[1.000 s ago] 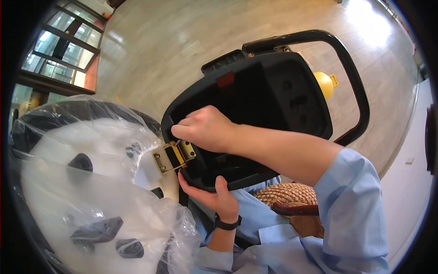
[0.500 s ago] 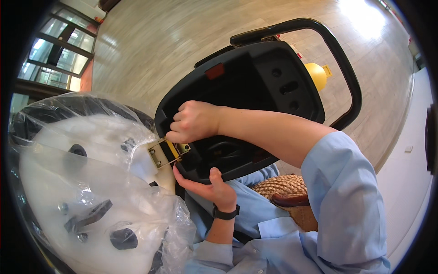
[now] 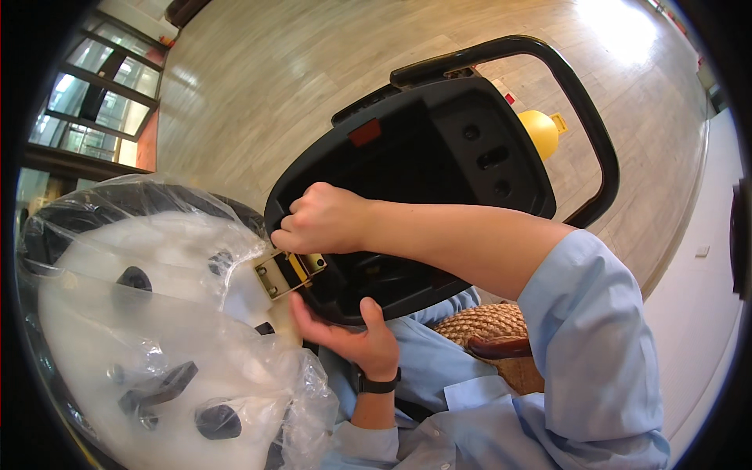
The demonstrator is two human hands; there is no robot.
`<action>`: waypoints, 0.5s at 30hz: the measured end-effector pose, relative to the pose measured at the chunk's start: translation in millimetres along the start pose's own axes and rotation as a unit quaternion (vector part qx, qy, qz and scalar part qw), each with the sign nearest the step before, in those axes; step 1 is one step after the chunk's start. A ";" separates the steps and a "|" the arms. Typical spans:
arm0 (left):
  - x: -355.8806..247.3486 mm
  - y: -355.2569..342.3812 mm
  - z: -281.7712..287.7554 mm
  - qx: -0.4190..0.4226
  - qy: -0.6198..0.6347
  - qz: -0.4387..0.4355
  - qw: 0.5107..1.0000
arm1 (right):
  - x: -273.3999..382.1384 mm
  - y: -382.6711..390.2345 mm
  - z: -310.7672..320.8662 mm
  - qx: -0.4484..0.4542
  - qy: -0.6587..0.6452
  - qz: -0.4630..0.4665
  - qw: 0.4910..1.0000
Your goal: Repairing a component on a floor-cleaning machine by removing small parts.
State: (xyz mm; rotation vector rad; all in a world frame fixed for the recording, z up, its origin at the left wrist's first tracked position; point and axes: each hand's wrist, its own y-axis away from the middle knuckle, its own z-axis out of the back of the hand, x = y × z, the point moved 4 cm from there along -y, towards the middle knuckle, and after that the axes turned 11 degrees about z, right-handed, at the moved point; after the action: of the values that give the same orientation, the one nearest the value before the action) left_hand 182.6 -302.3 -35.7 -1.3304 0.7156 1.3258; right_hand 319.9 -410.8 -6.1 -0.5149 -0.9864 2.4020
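My right hand (image 3: 319,221) is closed in a fist above a brass-coloured metal hinge (image 3: 270,279), near the left end of a deep black plastic tub (image 3: 376,188). Whatever its fingers hold is hidden. Under the tub's lower rim is my left hand (image 3: 356,335), open, thumb and fingers apart, the fingertips close below the hinge. A yellow piece shows inside the hinge. Left of it lies a rounded white shell with black, panda-like features (image 3: 176,313), loosely covered in clear plastic film (image 3: 305,392). The hinge spans between shell and tub.
A bent black tube handle (image 3: 603,141) runs round the tub's far right side. Beside it is a yellow rounded part (image 3: 539,135). A woven seat (image 3: 482,323) stands by my lap. Glass-paned doors (image 3: 102,86) are at the far left, a white wall (image 3: 705,258) at right.
My right fist has shifted slightly down and left over the hinge. My left hand has slid a little left and down, and the shell sits slightly lower in view.
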 end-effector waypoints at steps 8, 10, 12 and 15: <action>-33.2 -36.1 -5.7 0.157 -0.262 -0.126 0.944 | -6.5 4.5 6.7 0.081 -0.058 -0.049 0.994; -41.1 -43.1 -7.4 0.154 -0.293 -0.134 0.934 | -6.4 3.9 6.2 0.085 -0.061 -0.055 0.993; -41.7 -48.9 -10.1 0.178 -0.387 -0.108 0.898 | -9.2 4.5 6.0 0.089 -0.065 -0.061 0.992; -42.2 -49.5 -19.4 0.157 -0.465 -0.101 0.865 | -12.4 7.0 6.1 0.096 -0.076 -0.041 0.992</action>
State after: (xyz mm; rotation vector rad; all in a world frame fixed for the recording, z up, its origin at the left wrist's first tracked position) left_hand 226.2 -319.4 13.4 -0.3733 0.0912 1.4011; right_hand 324.7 -425.5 -5.2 -0.2213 -0.8101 2.4572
